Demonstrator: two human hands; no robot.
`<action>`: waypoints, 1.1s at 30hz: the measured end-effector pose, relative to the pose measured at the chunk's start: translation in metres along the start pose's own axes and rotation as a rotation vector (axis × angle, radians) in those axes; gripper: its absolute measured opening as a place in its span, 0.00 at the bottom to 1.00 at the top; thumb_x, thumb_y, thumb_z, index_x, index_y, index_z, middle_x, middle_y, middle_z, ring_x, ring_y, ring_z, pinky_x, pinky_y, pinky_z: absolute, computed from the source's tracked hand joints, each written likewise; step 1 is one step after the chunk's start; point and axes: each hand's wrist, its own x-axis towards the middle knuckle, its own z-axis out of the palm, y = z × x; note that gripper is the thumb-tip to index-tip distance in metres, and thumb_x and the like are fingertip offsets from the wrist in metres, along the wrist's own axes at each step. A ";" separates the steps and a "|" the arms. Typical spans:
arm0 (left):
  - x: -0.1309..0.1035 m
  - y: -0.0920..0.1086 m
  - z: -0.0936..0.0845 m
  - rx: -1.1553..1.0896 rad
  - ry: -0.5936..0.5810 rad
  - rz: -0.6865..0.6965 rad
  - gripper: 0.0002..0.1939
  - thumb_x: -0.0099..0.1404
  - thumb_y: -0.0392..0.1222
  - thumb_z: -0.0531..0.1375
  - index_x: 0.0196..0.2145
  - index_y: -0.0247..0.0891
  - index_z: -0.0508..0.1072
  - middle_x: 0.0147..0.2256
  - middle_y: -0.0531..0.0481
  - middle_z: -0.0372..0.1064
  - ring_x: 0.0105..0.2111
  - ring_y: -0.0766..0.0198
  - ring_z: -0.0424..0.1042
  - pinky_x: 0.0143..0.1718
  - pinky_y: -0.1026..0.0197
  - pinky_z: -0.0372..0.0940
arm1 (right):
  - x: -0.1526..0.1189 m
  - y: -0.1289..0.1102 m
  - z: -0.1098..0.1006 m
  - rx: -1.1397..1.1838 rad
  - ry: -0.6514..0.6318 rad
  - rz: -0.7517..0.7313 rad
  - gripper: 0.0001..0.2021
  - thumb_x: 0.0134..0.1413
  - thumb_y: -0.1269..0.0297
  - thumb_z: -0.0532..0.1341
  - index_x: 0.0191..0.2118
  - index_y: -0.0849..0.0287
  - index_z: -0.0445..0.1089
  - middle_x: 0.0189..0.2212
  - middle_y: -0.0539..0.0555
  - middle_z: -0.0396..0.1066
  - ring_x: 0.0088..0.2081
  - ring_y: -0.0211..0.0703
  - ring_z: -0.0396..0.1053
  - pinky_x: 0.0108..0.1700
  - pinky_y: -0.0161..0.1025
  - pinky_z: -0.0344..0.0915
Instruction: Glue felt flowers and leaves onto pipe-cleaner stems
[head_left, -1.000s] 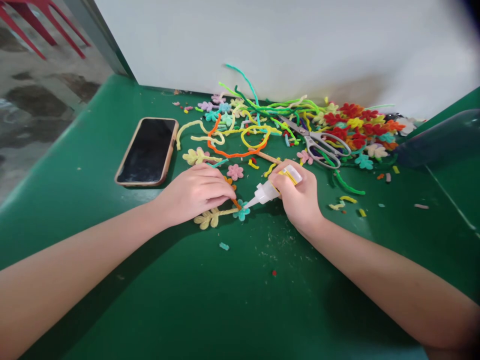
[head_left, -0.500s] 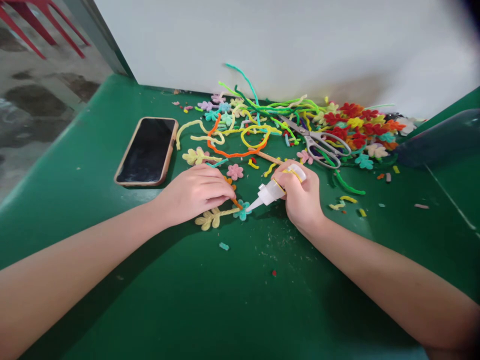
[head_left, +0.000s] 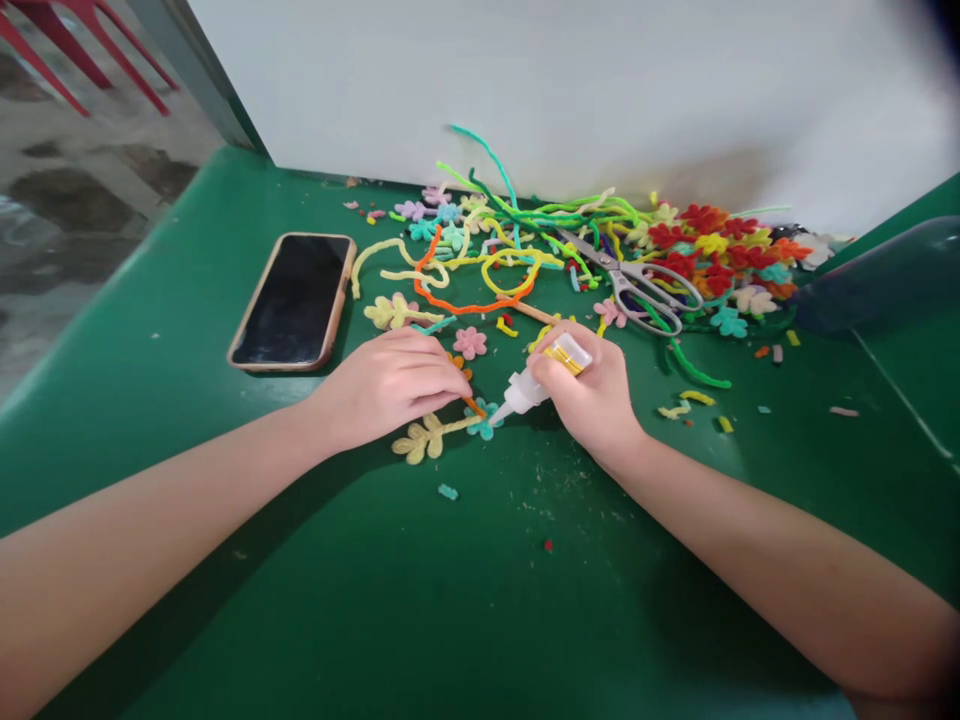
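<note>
My right hand (head_left: 589,395) is closed around a small white glue bottle (head_left: 525,390), tilted so its narrow nozzle meets a turquoise pipe-cleaner flower (head_left: 486,428). My left hand (head_left: 397,385) is closed on an orange pipe-cleaner stem (head_left: 474,406), whose end rests on that flower. Part of the orange piece is hidden under the fingers. A pale yellow pipe-cleaner leaf sprig (head_left: 420,440) lies below the left hand, its stem also reaching the flower. Just above the left fingertips is a pink pipe-cleaner flower (head_left: 470,344).
A phone (head_left: 296,300) lies left of my left hand on the green table (head_left: 375,620). Scissors (head_left: 630,285) rest among loose pipe cleaners at the back. Red and orange flowers (head_left: 705,255) are heaped at back right, near a dark bottle (head_left: 885,275). A white panel (head_left: 525,80) stands behind.
My right hand and the glue bottle have shifted slightly left and down, and the bottle is turned a little. The nozzle stays at the turquoise flower. My left hand is nearly still.
</note>
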 end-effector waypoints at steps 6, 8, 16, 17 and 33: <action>-0.001 0.000 0.000 -0.005 0.005 0.003 0.05 0.66 0.36 0.58 0.35 0.40 0.76 0.34 0.52 0.78 0.35 0.63 0.73 0.39 0.60 0.64 | 0.000 0.000 0.001 0.005 0.003 0.006 0.06 0.43 0.67 0.61 0.20 0.57 0.63 0.19 0.46 0.64 0.25 0.36 0.62 0.27 0.35 0.59; 0.000 0.000 0.000 -0.002 -0.001 -0.002 0.05 0.66 0.35 0.58 0.35 0.40 0.76 0.34 0.52 0.78 0.34 0.63 0.73 0.39 0.60 0.64 | 0.000 -0.001 0.001 0.007 0.001 0.010 0.06 0.43 0.67 0.61 0.20 0.57 0.63 0.19 0.46 0.64 0.25 0.35 0.61 0.27 0.35 0.58; 0.001 0.001 -0.001 0.000 -0.020 -0.012 0.07 0.66 0.35 0.58 0.34 0.39 0.76 0.33 0.52 0.78 0.34 0.63 0.73 0.39 0.60 0.64 | 0.000 0.000 0.000 0.041 0.026 0.002 0.06 0.43 0.67 0.60 0.21 0.58 0.64 0.21 0.46 0.64 0.25 0.34 0.61 0.27 0.35 0.57; 0.001 0.001 -0.001 -0.002 -0.021 -0.015 0.07 0.66 0.35 0.58 0.34 0.39 0.76 0.33 0.52 0.78 0.34 0.63 0.73 0.39 0.61 0.64 | 0.000 0.001 0.000 0.045 0.027 0.002 0.06 0.43 0.67 0.60 0.21 0.58 0.64 0.21 0.46 0.64 0.25 0.34 0.61 0.27 0.34 0.57; 0.000 0.001 0.000 -0.010 -0.013 -0.020 0.06 0.66 0.35 0.58 0.34 0.39 0.76 0.33 0.52 0.77 0.35 0.63 0.73 0.39 0.60 0.65 | 0.000 0.002 0.000 0.138 0.063 0.059 0.07 0.45 0.66 0.60 0.21 0.58 0.65 0.18 0.45 0.61 0.21 0.31 0.56 0.24 0.33 0.55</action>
